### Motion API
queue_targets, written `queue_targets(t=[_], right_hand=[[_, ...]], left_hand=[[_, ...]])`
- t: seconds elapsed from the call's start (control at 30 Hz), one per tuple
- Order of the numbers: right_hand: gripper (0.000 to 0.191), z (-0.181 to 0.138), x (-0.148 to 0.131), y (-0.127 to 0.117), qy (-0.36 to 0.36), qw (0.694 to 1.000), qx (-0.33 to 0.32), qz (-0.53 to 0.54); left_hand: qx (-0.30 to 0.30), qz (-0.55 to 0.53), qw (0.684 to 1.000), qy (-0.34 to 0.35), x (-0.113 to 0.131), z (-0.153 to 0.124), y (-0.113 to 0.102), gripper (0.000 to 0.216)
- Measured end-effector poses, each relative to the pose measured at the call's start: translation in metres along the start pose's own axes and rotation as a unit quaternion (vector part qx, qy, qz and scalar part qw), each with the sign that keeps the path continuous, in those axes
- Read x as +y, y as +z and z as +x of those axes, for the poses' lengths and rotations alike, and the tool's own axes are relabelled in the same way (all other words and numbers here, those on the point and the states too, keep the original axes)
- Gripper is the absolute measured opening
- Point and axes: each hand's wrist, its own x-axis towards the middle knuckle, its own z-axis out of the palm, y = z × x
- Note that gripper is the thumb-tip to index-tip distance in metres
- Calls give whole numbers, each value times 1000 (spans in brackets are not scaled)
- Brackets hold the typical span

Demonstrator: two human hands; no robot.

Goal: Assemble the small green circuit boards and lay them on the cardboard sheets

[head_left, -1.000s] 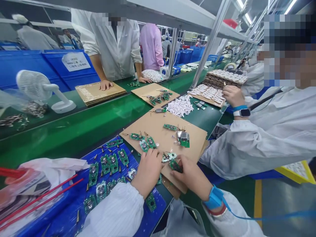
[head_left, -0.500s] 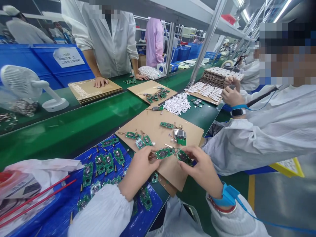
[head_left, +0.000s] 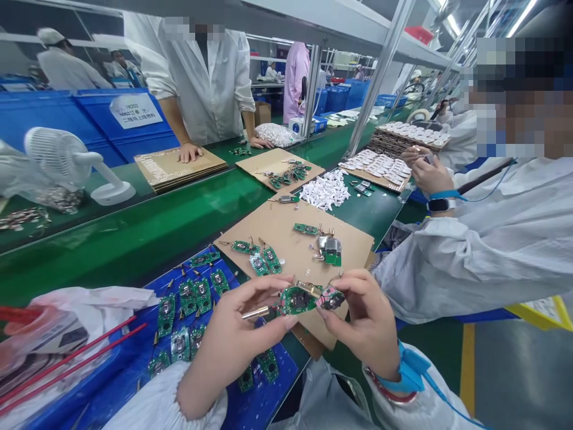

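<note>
Between finger and thumb, my left hand [head_left: 250,322] grips a green circuit board [head_left: 295,300] by its left end. Small brass cylinders on thin wires hang by this board. My right hand [head_left: 364,316], with a blue wrist strap, pinches a second small circuit board [head_left: 330,297] whose pinkish side is partly turned to me. The two boards meet or overlap in the middle; whether they are joined is unclear. Below lies a brown cardboard sheet [head_left: 298,227] with several boards and a cluster of silver-screened boards [head_left: 330,249] on it.
Left, a blue tray [head_left: 286,358] bears many green boards. A white fan [head_left: 110,173] stands beyond the green conveyor [head_left: 134,230]. White plastic parts [head_left: 324,190] lie piled ahead. A co-worker's sleeve [head_left: 447,269] is close on the right; another person [head_left: 206,83] leans opposite.
Both hands have come lower and nearer to me with the boards. The right-hand board has been turned, and brass cylinders now show by the left-hand one. My view has shifted slightly.
</note>
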Motion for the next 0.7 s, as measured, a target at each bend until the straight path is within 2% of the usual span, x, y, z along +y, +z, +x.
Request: queue_targets(t=[0.1,0.23,0.47,0.6,0.7], right_hand=[[35,-1,-3,3,5,1000,-5,20],[36,-1,-5,5,17,998,-15,59],[33,0,-4,10,36,994,-13,101],[32,1,-2,11,27,994,-10,106],[32,2,-1,12,23,993,-5,120]], left_hand=[[-27,-82,996,-4,-1,-1,3,27],[-31,-120,992,16,-1,0,4,26],[-33,-66,994,76,-2,0,3,30],[-50,-88,992,69,0,-4,2,46],[-50,-65,994,78,2,-6,2,50]])
